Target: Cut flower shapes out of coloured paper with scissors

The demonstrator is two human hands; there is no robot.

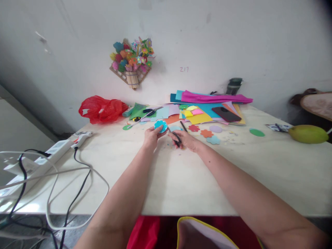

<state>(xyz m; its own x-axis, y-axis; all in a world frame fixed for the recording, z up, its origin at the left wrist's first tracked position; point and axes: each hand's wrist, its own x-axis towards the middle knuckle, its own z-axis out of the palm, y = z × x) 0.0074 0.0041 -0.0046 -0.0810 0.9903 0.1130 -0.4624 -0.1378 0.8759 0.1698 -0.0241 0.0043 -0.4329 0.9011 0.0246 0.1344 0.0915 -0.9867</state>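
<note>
Near the middle of the table, my left hand [152,136] pinches a blue scalloped flower shape [160,126] between thumb and fingers. Just to its right, my right hand [184,139] is closed on a pair of scissors with dark handles [177,139]. The scissor blades point up and left, at the flower's right edge; whether they touch it is too small to tell. Small paper scraps lie below the hands. Beside my right hand are a red flower [194,128], an orange flower [206,133], a light blue one [213,139] and a purple oval [215,129].
Coloured sheets [199,118] with a phone [226,114] lie at the back. A second pair of scissors [153,111] is beside a red bag [102,110]. Power strips [55,148] and cables occupy the left; a green-yellow fruit [308,134] sits right.
</note>
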